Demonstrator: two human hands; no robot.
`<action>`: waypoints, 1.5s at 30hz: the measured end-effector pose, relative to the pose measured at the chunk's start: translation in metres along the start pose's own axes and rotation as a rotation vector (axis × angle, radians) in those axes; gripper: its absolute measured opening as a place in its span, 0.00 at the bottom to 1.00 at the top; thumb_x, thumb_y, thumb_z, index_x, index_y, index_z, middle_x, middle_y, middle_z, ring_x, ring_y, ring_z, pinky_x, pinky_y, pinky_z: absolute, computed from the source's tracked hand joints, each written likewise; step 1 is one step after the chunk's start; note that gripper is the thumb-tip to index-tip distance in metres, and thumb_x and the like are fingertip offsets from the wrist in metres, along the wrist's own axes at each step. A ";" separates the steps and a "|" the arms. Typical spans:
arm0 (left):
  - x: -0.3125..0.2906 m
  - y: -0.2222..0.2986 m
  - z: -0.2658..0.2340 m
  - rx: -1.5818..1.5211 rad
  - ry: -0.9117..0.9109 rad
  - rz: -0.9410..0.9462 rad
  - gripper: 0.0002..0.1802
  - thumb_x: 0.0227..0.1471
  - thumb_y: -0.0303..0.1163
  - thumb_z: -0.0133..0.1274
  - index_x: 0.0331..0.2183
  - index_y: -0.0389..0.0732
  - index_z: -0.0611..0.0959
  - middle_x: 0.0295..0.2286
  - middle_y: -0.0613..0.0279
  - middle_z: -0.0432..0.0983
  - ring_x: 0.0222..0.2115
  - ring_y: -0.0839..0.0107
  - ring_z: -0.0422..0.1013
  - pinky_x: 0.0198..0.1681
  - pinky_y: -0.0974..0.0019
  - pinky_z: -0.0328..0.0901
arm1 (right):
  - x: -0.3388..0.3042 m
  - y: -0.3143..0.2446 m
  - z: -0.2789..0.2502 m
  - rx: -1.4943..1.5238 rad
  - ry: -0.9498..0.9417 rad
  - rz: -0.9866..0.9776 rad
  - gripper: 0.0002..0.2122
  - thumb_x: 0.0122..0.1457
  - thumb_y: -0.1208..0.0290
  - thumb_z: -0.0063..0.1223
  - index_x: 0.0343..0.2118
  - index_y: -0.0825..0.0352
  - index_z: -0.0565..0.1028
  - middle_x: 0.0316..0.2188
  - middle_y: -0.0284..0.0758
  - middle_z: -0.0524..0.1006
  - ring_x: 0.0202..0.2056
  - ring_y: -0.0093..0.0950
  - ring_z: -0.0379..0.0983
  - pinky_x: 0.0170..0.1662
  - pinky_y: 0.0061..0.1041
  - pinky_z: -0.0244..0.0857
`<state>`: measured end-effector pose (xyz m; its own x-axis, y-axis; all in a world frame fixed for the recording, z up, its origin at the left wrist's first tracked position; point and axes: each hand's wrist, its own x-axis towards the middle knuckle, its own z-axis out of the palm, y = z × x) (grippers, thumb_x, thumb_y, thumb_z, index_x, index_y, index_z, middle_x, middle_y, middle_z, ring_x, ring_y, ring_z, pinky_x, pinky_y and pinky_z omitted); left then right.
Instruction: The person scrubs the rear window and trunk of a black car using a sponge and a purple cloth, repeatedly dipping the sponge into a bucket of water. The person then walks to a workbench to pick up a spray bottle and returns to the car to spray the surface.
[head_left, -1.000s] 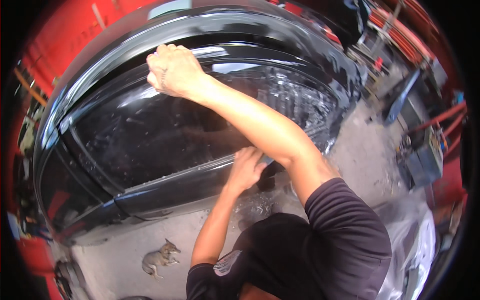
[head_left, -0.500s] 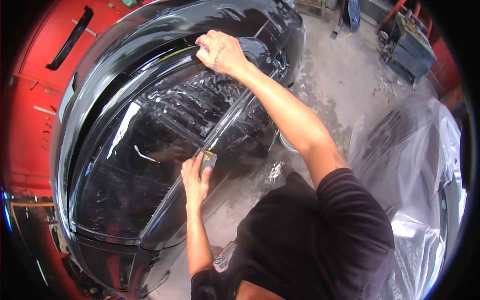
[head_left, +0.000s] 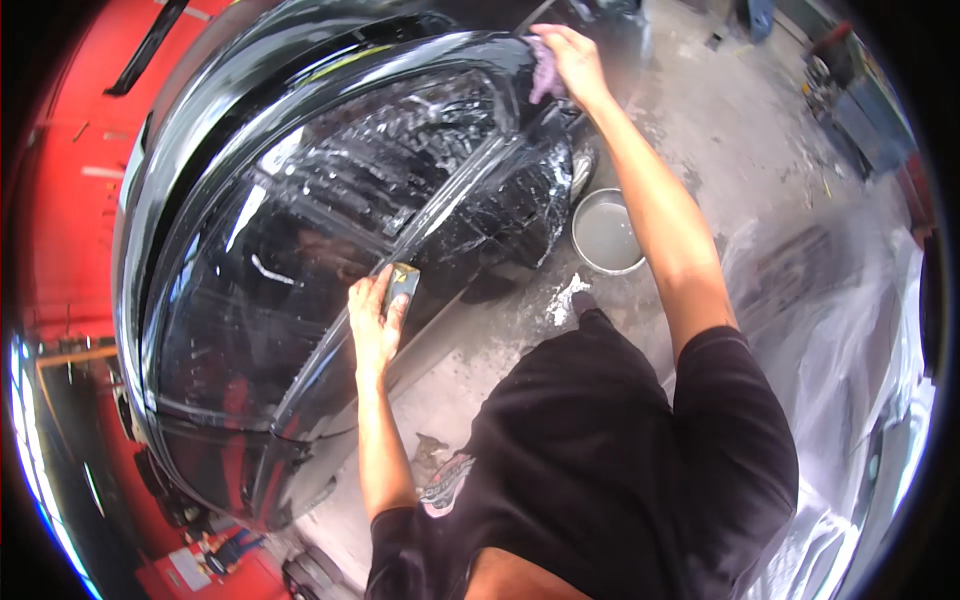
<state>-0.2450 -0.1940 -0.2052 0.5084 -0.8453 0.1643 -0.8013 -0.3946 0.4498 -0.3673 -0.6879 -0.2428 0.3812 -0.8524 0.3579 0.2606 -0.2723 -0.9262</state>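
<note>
My left hand point(head_left: 372, 318) grips a small flat grey pad point(head_left: 402, 283) with a gold-coloured end, which looks like a sanding pad. It is beside the trim strip below the side windows of a black car point(head_left: 345, 345). Stretched out to the far side, my right hand point(head_left: 574, 62) holds a crumpled purple cloth point(head_left: 545, 72) against the car's dark bodywork, beyond the front end of the window. White, wet-looking smears and streaks cover the side window point(head_left: 400, 135) and part of the panel below it.
A round bucket point(head_left: 608, 232) of greyish liquid stands on the stained concrete floor point(head_left: 690, 150), under my right arm. Clear plastic sheeting point(head_left: 830, 300) drapes something large at the right. A red wall point(head_left: 75, 230) lies beyond the car, with a grey cabinet point(head_left: 880, 120) at the far right.
My right hand has moved right and away along the car with the purple cloth, which now shows more. My left hand has shifted slightly left, still holding the pad. The bucket has come into fuller view.
</note>
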 end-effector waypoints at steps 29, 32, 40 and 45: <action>-0.150 -0.024 0.021 -0.332 0.506 -0.604 0.31 0.54 0.28 0.62 0.59 0.42 0.76 0.49 0.51 0.73 0.50 0.53 0.72 0.51 0.59 0.69 | 0.003 -0.098 0.092 -0.332 -0.222 -0.223 0.13 0.68 0.73 0.47 0.50 0.68 0.79 0.29 0.26 0.76 0.23 0.13 0.62 0.25 0.18 0.56; -0.152 -0.028 0.016 -0.419 0.495 -0.615 0.31 0.54 0.28 0.62 0.60 0.42 0.76 0.49 0.52 0.73 0.50 0.54 0.72 0.52 0.60 0.69 | 0.002 -0.098 0.091 -0.297 -0.234 -0.192 0.13 0.68 0.74 0.46 0.50 0.68 0.79 0.27 0.25 0.75 0.22 0.12 0.61 0.24 0.17 0.54; -0.169 -0.053 0.007 -0.423 0.516 -0.611 0.30 0.54 0.28 0.62 0.59 0.41 0.76 0.49 0.52 0.73 0.50 0.54 0.72 0.52 0.59 0.68 | 0.027 -0.073 0.082 -0.341 -0.213 -0.284 0.13 0.69 0.73 0.46 0.51 0.69 0.78 0.34 0.28 0.78 0.27 0.14 0.64 0.29 0.17 0.58; -0.178 -0.063 -0.004 -0.435 0.503 -0.629 0.30 0.54 0.29 0.62 0.59 0.41 0.76 0.49 0.53 0.73 0.51 0.54 0.72 0.53 0.58 0.68 | 0.030 -0.060 0.072 -0.368 -0.203 -0.265 0.13 0.69 0.73 0.45 0.51 0.70 0.78 0.38 0.31 0.79 0.30 0.16 0.68 0.34 0.18 0.62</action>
<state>-0.2838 -0.0172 -0.2587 0.9702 -0.2234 0.0939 -0.1920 -0.4722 0.8604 -0.3075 -0.6653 -0.1684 0.5184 -0.6385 0.5688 0.0556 -0.6386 -0.7675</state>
